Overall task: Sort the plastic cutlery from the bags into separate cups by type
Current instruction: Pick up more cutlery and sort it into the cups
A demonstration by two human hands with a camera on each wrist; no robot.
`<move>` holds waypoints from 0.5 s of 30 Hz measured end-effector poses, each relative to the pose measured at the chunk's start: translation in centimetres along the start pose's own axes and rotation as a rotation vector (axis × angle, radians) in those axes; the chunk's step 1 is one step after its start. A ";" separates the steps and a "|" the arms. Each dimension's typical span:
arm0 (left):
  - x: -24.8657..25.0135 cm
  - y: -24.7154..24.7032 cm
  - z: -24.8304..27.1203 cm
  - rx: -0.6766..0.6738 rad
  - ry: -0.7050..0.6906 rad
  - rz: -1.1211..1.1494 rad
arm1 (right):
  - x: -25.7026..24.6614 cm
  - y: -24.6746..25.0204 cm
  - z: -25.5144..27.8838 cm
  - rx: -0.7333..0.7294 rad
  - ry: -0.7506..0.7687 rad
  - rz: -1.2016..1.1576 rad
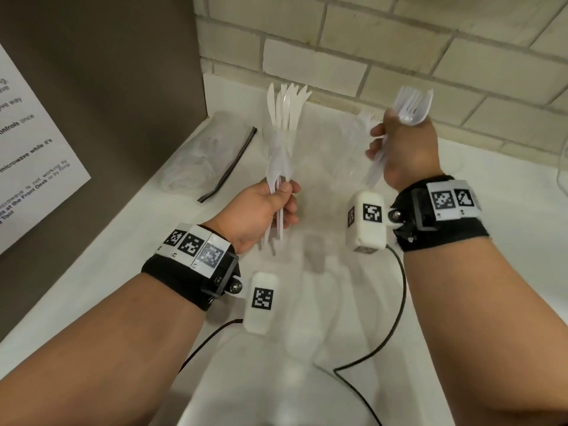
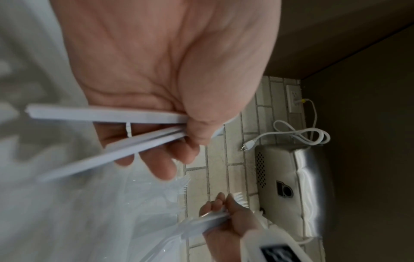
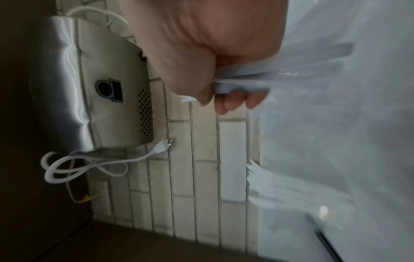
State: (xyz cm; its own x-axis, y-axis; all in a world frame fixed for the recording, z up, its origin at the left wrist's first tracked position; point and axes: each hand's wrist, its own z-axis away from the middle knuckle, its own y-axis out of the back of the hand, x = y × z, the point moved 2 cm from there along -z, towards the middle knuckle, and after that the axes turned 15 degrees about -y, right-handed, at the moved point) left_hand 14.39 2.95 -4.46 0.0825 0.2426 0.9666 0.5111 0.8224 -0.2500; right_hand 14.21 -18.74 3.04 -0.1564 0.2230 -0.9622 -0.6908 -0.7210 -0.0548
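My left hand (image 1: pixel 284 204) grips a bundle of white plastic knives (image 1: pixel 285 118) by the handles, blades up, above the white counter (image 1: pixel 138 241). In the left wrist view the knife handles (image 2: pixel 107 115) cross my palm under the thumb. My right hand (image 1: pixel 379 142) holds a bunch of white forks (image 1: pixel 412 106), tines up, near the brick wall. Its fingers (image 3: pixel 233 101) curl round the fork handles (image 3: pixel 241 83). Between the hands stand faint clear cups (image 1: pixel 310 149); one (image 1: pixel 359 133) has forks in it, whose tines (image 2: pixel 183 184) show in the left wrist view.
A clear zip bag (image 1: pixel 196 155) with a black zipper strip (image 1: pixel 230 161) lies at the back left by a brown panel (image 1: pixel 107 87) bearing a paper notice. A metal appliance (image 2: pixel 291 186) and a white cord (image 2: pixel 300 133) hang on the tiled wall (image 1: pixel 399 41).
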 end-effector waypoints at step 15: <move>-0.7 -0.2 -1.2 0.014 0.020 -0.042 | -0.5 -3.1 -9.4 0.019 0.072 -0.004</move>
State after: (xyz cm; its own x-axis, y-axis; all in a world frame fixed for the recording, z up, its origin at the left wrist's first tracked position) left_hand 15.25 2.05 -4.99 0.0784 0.1976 0.9771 0.5025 0.8387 -0.2099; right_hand 23.10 -22.80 1.21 -0.1026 0.1772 -0.9788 -0.7045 -0.7076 -0.0543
